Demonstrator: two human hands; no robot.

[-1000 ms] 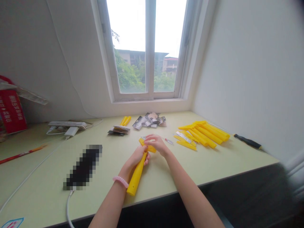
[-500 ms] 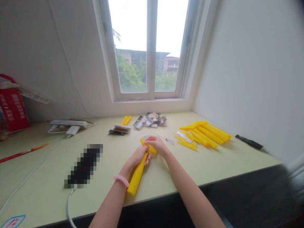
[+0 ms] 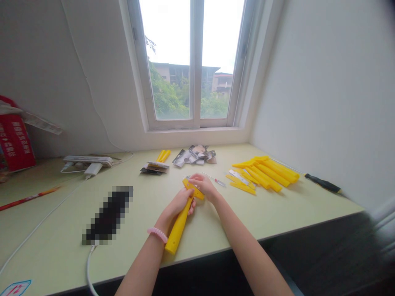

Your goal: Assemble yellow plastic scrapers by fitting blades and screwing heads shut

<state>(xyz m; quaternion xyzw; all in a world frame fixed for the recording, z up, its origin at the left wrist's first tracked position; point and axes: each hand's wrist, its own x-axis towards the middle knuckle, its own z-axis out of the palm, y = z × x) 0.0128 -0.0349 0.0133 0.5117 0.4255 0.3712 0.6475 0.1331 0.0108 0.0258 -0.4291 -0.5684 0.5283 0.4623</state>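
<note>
My left hand (image 3: 180,203) is shut around a yellow plastic tool with a long handle (image 3: 178,232), whose end points toward me over the desk. At the handle's far end, a flat yellow blade (image 3: 194,189) lies crosswise. My right hand (image 3: 205,187) grips that blade with its fingers on top, and the hand partly hides it. A small metal part shows at the blade's far corner, too small to identify. A thin small screwdriver (image 3: 216,181) lies just beyond my right fingers.
A pile of yellow plastic pieces (image 3: 265,174) and a black-handled screwdriver (image 3: 322,183) lie to the right. Packaging (image 3: 194,156) sits ahead. A pixelated dark object (image 3: 108,216), power strip (image 3: 86,161), and red pencil (image 3: 29,200) lie left on the pale green desk (image 3: 61,250).
The yellow blade has tilted slightly in my right hand, with more of its upper edge showing. My left hand and the handle have barely moved.
</note>
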